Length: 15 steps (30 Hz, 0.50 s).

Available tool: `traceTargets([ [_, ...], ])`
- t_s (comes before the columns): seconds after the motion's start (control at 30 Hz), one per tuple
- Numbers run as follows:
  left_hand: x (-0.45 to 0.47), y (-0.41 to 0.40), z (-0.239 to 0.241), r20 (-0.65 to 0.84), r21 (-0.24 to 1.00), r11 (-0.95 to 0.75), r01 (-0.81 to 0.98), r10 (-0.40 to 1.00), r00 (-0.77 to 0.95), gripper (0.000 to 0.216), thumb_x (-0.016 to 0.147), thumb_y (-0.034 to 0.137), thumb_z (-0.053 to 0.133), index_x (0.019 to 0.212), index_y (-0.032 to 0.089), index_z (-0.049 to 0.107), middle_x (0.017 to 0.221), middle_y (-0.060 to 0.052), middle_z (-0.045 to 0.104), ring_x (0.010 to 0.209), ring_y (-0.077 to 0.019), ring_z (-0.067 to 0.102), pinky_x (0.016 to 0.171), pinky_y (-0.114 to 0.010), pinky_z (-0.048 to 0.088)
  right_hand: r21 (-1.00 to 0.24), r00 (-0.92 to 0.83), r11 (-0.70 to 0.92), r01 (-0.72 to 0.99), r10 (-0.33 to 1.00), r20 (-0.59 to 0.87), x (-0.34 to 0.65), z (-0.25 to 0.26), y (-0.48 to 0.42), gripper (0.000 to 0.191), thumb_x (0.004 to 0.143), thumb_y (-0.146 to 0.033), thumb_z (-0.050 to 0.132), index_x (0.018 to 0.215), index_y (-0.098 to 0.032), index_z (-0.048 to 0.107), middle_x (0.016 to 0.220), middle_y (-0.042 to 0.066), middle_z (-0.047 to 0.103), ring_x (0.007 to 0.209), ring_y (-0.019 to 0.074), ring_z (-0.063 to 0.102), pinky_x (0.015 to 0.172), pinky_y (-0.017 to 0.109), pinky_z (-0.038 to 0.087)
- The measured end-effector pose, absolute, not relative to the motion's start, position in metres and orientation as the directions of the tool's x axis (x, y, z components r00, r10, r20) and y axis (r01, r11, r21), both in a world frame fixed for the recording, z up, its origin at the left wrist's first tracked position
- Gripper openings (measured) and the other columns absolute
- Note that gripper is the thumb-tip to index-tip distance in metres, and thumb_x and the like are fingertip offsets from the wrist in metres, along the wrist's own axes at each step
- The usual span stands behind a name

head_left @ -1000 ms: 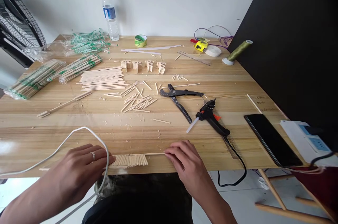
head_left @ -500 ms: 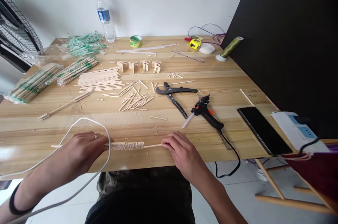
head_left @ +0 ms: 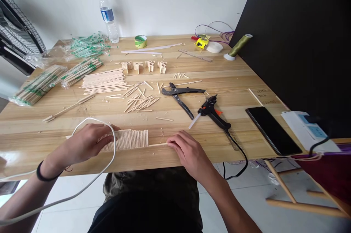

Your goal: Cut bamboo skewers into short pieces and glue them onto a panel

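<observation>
My left hand [head_left: 90, 141] is closed around the left part of a panel of short wooden sticks [head_left: 134, 139] set side by side, near the table's front edge. A thin wooden stick [head_left: 158, 145] juts out from the panel's right end. Its far tip is pinched between the thumb and fingers of my right hand [head_left: 185, 149]. A white cable [head_left: 95, 174] loops over my left wrist and across the panel. Behind lie loose cut sticks [head_left: 143, 105], a black cutter [head_left: 181, 96] and a black glue gun [head_left: 212, 113].
Long sticks [head_left: 104, 82] and bagged stick bundles [head_left: 38, 85] lie at the left. Small stick pieces [head_left: 150, 66] stand behind. A water bottle [head_left: 108, 19], green tape roll [head_left: 140, 41] and yellow tape measure [head_left: 202, 43] line the back. A phone [head_left: 273, 130] and power strip [head_left: 311, 130] are right.
The panel has turned from nearly edge-on to show its broad ribbed face. My left hand has moved up and right with it; my right hand keeps its pinch on the stick.
</observation>
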<state>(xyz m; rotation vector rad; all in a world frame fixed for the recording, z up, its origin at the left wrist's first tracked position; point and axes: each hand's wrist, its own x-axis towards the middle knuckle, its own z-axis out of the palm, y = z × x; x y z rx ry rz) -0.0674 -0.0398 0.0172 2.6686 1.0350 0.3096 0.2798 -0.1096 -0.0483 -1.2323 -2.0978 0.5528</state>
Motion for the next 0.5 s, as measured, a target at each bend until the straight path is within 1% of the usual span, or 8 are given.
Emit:
traceTargets([
  [0.07, -0.0676, -0.0381, 0.0167, 0.113, 0.352, -0.745, 0.567, 0.635, 0.764, 0.031, 0.111, 0.024, 0.043, 0.109, 0.021, 0.074, 0.114, -0.008, 0.083, 0.087, -0.0168, 0.081, 0.073, -0.023, 0.060, -0.638, -0.357, 0.472, 0.609, 0.881, 0.311, 0.2799, -0.0486, -0.1089, 0.021, 0.105, -0.005, 0.052, 0.095, -0.023, 0.056, 0.090, 0.004, 0.066, 0.084, 0.0206, 0.063, 0.073, 0.034, 0.053],
  [0.2, -0.0681, -0.0367, 0.0168, 0.121, 0.396, -0.739, 0.545, 0.630, 0.767, 0.028, 0.109, 0.021, 0.046, 0.108, 0.023, 0.074, 0.114, -0.006, 0.083, 0.090, -0.0170, 0.081, 0.076, -0.023, 0.060, -0.642, -0.355, 0.467, 0.608, 0.883, 0.306, 0.2804, -0.0490, -0.1081, 0.021, 0.106, -0.006, 0.052, 0.094, -0.023, 0.056, 0.090, 0.004, 0.066, 0.085, 0.0211, 0.063, 0.075, 0.035, 0.054],
  [0.33, -0.0677, -0.0368, 0.0199, 0.012, 0.461, -0.659, 0.595, 0.675, 0.738, 0.026, 0.108, 0.022, 0.048, 0.109, 0.023, 0.074, 0.120, -0.008, 0.081, 0.100, -0.0195, 0.080, 0.085, -0.027, 0.060, -0.647, -0.354, 0.456, 0.612, 0.889, 0.291, 0.2805, -0.0467, -0.1081, 0.020, 0.107, -0.009, 0.051, 0.094, -0.023, 0.058, 0.090, 0.005, 0.067, 0.085, 0.0218, 0.064, 0.075, 0.036, 0.055],
  [0.4, -0.0672, -0.0365, 0.0220, -0.038, 0.481, -0.626, 0.613, 0.684, 0.728, 0.026, 0.108, 0.022, 0.048, 0.108, 0.022, 0.074, 0.123, -0.009, 0.080, 0.103, -0.0207, 0.079, 0.087, -0.029, 0.059, -0.651, -0.352, 0.449, 0.612, 0.892, 0.284, 0.2804, -0.0453, -0.1081, 0.020, 0.107, -0.009, 0.051, 0.094, -0.023, 0.058, 0.091, 0.005, 0.068, 0.086, 0.0221, 0.065, 0.076, 0.036, 0.055],
  [0.5, -0.0662, -0.0353, 0.0241, -0.034, 0.506, -0.619, 0.601, 0.681, 0.731, 0.027, 0.107, 0.022, 0.047, 0.108, 0.022, 0.074, 0.121, -0.009, 0.081, 0.102, -0.0212, 0.080, 0.085, -0.029, 0.059, -0.657, -0.345, 0.440, 0.612, 0.896, 0.279, 0.2804, -0.0444, -0.1080, 0.021, 0.107, -0.011, 0.050, 0.094, -0.024, 0.060, 0.090, 0.005, 0.069, 0.086, 0.0227, 0.066, 0.076, 0.036, 0.056],
])
